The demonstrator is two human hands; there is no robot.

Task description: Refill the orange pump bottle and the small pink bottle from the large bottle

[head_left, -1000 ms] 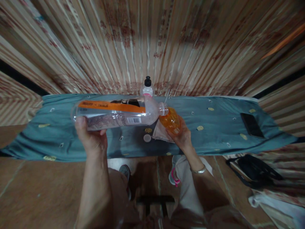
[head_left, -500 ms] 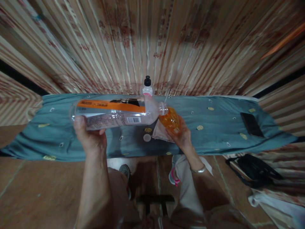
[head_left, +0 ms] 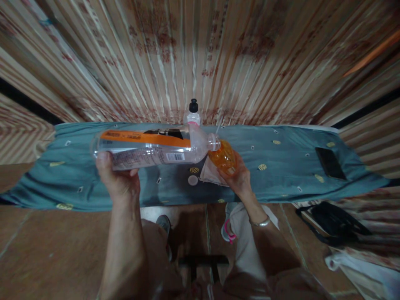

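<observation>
A large clear plastic bottle (head_left: 150,152) with an orange-striped label lies nearly level in the air, its open neck pointing right. My left hand (head_left: 120,177) is closed around its base from below. At the bottle's mouth is an amber see-through cup (head_left: 222,157), tilted, with my right hand (head_left: 237,173) wrapped around its right side. Whether the neck touches the cup's rim I cannot tell. Under the cup lies a pale folded cloth (head_left: 211,173), and beside it a small white round cap (head_left: 193,180). Behind the large bottle stands a clear bottle with a black top (head_left: 193,109).
A teal patterned cloth (head_left: 278,166) covers the long narrow table. A dark phone (head_left: 330,163) lies toward its right end. Striped curtains (head_left: 187,54) hang close behind and at both sides. On the floor at right sits a black bag (head_left: 336,221).
</observation>
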